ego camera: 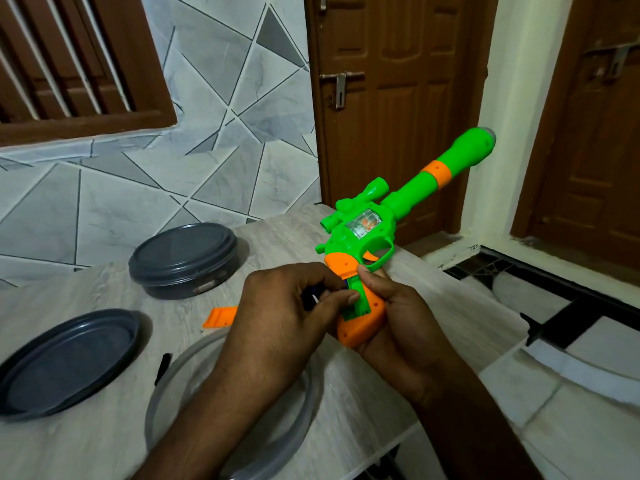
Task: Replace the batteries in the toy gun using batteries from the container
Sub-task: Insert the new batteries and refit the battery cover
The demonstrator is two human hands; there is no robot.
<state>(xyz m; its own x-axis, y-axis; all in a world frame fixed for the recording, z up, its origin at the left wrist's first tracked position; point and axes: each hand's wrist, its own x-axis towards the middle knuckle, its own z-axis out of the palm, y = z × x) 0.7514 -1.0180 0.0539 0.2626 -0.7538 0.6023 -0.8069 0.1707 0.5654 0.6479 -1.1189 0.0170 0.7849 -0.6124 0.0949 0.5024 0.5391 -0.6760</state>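
A green and orange toy gun [370,230] is held above the table, barrel pointing up and to the right. My right hand [391,313] grips its orange handle from below, thumb near the trigger guard. My left hand [287,313] pinches a dark battery [311,297] at the open green battery slot [356,299] in the handle. The orange battery cover [220,317] lies on the table to the left of my hands. A clear round container [180,375] lies under my left forearm; its contents are hidden.
A closed dark grey round container [183,259] stands at the back of the grey wood-grain table [86,441]. A dark grey lid [65,362] lies at the left. A small black object [162,367] lies beside the clear container. The table edge runs along the right, with tiled floor beyond.
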